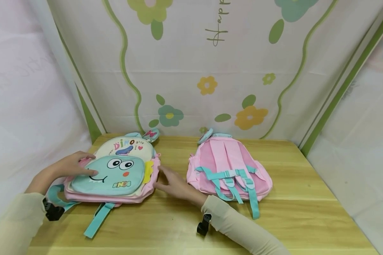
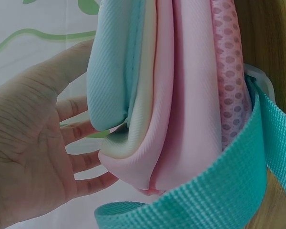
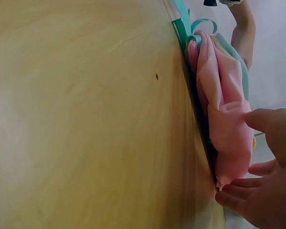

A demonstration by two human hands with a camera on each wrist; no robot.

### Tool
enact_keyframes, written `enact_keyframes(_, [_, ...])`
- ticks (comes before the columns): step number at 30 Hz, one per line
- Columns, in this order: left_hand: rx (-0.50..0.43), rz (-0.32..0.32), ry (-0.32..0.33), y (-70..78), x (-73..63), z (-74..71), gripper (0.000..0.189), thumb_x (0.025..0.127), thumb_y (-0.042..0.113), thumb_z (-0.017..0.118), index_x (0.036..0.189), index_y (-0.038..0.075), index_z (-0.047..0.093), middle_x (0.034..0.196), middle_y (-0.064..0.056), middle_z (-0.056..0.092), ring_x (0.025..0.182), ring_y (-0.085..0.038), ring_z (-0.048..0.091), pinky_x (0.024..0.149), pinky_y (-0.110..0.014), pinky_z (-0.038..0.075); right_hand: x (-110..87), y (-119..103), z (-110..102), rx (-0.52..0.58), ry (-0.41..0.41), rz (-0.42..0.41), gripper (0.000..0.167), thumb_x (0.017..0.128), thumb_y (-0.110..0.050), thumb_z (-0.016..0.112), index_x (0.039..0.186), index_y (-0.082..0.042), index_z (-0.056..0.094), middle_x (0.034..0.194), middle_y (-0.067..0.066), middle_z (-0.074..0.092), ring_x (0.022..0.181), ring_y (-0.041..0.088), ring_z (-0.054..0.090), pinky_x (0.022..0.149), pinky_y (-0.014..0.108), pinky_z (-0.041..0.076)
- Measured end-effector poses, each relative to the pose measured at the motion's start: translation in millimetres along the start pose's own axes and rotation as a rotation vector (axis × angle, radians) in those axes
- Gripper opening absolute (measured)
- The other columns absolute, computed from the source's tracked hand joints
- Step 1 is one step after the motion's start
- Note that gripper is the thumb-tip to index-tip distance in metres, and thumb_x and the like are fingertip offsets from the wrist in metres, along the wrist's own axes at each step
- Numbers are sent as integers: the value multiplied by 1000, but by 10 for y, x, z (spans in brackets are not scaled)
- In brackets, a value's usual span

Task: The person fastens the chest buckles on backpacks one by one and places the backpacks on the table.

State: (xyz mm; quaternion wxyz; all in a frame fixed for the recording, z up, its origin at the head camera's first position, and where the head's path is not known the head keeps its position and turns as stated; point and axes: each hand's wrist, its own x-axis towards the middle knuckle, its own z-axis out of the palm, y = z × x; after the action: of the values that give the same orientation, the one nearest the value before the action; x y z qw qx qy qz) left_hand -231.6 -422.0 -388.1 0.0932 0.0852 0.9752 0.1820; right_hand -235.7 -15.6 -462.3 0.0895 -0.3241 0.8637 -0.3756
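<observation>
A pink child's backpack (image 1: pixel 113 182) lies front up on the left of the table, its teal dinosaur-face pocket (image 1: pixel 115 184) on top. My left hand (image 1: pixel 75 164) is at its left side, thumb over the pocket's edge and the other fingers along the far side. In the left wrist view that hand (image 2: pixel 35 138) has its fingers spread beside the bag's layered edge. Across the bag, my right hand (image 1: pixel 175 184) has its fingertips at the pink right side. The right wrist view shows this hand's thumb (image 3: pixel 262 119) at the pink side pocket (image 3: pixel 231 131).
Another pink backpack (image 1: pixel 231 156) lies straps up to the right, with teal webbing (image 1: pixel 253 202) trailing toward the front. A loose teal strap (image 1: pixel 99 219) extends from the left bag onto the wooden table (image 1: pixel 178 226). Flower-printed cloth (image 1: pixel 185 60) hangs behind the table.
</observation>
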Motion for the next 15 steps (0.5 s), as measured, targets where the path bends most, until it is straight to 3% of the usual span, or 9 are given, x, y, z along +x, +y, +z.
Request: enact_keyframes(15, [-2, -11, -14, 38, 45, 26, 79, 84, 48, 80, 135, -7, 58, 139, -43, 46, 123, -59, 46, 98, -74, 41, -53, -1, -13, 20, -86, 18, 89, 97, -58, 60, 164, -14, 19, 169, 5, 26, 155, 19, 27, 125, 39, 28])
